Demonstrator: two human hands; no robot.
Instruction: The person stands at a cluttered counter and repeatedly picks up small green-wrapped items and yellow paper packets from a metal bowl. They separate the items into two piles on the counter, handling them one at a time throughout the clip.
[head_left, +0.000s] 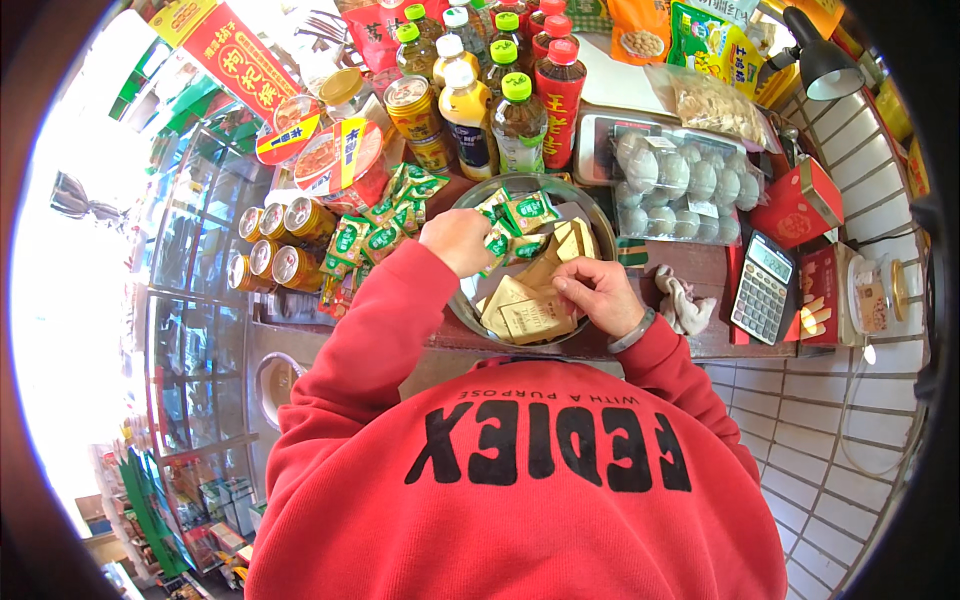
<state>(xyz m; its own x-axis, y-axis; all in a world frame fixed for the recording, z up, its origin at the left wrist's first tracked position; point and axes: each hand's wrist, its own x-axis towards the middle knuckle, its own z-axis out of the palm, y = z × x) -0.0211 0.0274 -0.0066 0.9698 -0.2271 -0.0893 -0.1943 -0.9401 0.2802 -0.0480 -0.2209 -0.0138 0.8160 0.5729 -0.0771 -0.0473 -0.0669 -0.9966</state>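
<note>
A round metal bowl (609, 225) stands before me at the table's front edge. Green-and-gold snack packets (531, 212) fill its far left part. Cream paper tea sachets (525, 311) overlap at the near side, and more sachets (576, 238) lean against the right wall. My left hand (463, 238) is curled over the left rim, its fingertips hidden beside the green packets. Over the sachets is my right hand (604, 294), thumb and forefinger close together at their edges; whether a sachet is pinched there is unclear.
More green packets (382, 234) and drink cans (294, 264) lie left of the bowl. Bottles (519, 124) and instant-noodle cups (339, 161) crowd behind it. At right are boxed eggs (675, 180), a crumpled cloth (682, 300) and a calculator (763, 285).
</note>
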